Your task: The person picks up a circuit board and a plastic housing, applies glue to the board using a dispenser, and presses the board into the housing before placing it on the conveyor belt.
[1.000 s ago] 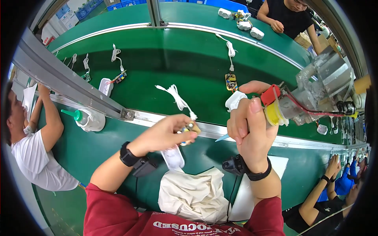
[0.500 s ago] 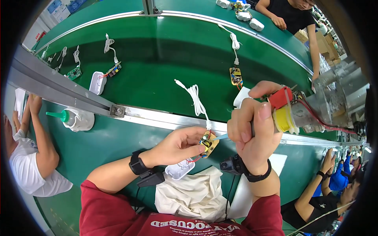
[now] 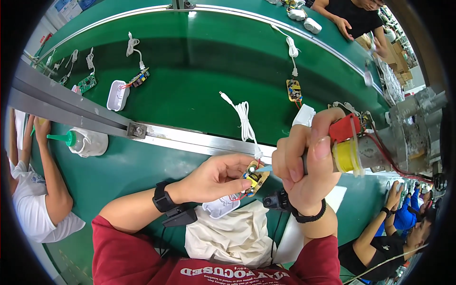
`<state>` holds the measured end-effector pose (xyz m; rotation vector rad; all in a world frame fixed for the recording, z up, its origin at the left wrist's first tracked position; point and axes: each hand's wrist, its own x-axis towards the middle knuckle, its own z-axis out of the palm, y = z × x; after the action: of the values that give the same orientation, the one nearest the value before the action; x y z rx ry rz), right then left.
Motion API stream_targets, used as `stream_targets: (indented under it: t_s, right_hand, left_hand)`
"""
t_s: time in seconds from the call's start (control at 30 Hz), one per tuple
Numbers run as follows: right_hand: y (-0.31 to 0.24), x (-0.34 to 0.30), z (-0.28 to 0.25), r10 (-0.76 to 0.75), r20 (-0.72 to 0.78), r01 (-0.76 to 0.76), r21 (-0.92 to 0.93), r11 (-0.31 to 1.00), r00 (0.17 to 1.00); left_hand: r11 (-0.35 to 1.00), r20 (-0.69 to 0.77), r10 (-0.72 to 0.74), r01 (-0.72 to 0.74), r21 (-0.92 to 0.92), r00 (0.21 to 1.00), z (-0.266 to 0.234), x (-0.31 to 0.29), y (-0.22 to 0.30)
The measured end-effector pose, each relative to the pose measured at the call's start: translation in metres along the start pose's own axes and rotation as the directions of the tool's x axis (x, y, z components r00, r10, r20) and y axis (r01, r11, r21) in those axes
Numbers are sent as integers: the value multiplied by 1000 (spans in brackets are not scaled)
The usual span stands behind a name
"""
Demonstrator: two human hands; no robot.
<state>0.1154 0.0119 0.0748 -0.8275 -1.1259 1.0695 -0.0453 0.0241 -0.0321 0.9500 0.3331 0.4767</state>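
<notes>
My left hand (image 3: 216, 178) pinches a small circuit board (image 3: 255, 178) by its edge, thumb in front and fingers behind. The board carries a yellow-wrapped transformer and other parts. A coiled white cable (image 3: 243, 121) runs from its far end onto the green surface. Red wires join its near end to a white plastic housing (image 3: 221, 207) below. My right hand (image 3: 308, 164) is wrapped round a dispensing nozzle (image 3: 346, 156) with a yellow band and a red block. Its pale blue tip (image 3: 265, 168) points left and reaches the board; actual contact cannot be made out.
A metal rail (image 3: 185, 142) crosses beyond my hands. Past it lie a wired board (image 3: 294, 90) and another (image 3: 139, 77) with a white housing (image 3: 117, 95). A green-capped bottle (image 3: 88, 142) stands left. Beige cloth (image 3: 232, 232) lies before me. Co-workers sit at both sides and opposite.
The view has shifted slightly. Both hands stay together at the board, with the blue tip still over it. At the far right, the person opposite has moved an arm.
</notes>
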Motion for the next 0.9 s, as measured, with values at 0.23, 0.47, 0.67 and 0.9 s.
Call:
stream_targets:
  t_s: [0.23,0.47,0.67,0.9]
  right_hand:
    - [-2,-1,3,30,-38,-30,-5,1000,999]
    - [-2,-3,4,41,-71,-44,-34,998,997]
    - [0,-5,0,47,-48,-48,-22,999,998]
    - [2,-2,0,37,-92,-40,-31,999,995]
  left_hand:
    - [1000,3,9,-9,-5,1000,1,0,-1]
    - [1000,2,2,-2,23,1000,1,-1,-2]
    - [1000,4,4,-4,24,1000,-1,-1,-4]
    - [1000,3,-15,15,6,1000,-2,0,-5]
